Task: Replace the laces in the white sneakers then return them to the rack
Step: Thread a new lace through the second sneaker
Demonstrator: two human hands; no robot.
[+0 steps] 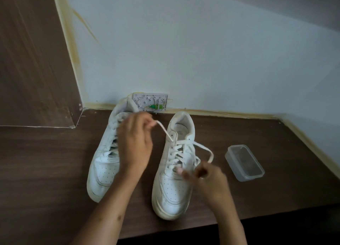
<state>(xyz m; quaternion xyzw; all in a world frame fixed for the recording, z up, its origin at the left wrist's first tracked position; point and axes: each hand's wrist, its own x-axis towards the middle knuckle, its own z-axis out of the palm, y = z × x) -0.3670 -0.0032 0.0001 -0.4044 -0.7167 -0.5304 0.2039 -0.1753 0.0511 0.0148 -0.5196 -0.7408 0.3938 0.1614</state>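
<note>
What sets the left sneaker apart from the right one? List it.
The right sneaker has both lace ends pulled out sideways, one pinched by the left hand, the other by the right hand; the left sneaker has no lace end held. The left sneaker is partly hidden behind the left hand and forearm; the right sneaker shows its crossed lacing. Both are white, toes toward the camera.

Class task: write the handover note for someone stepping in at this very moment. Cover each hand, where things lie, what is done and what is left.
Left hand: pinches one end of the flat white lace.
Right hand: grips the other end.
Both white leather sneakers stand on the dark wooden table; the right-side sneaker is laced nearly to the top, the left-side sneaker looks laced.
A clear plastic tub sits to the right.
Left: finish and tie, return to rack.
</note>
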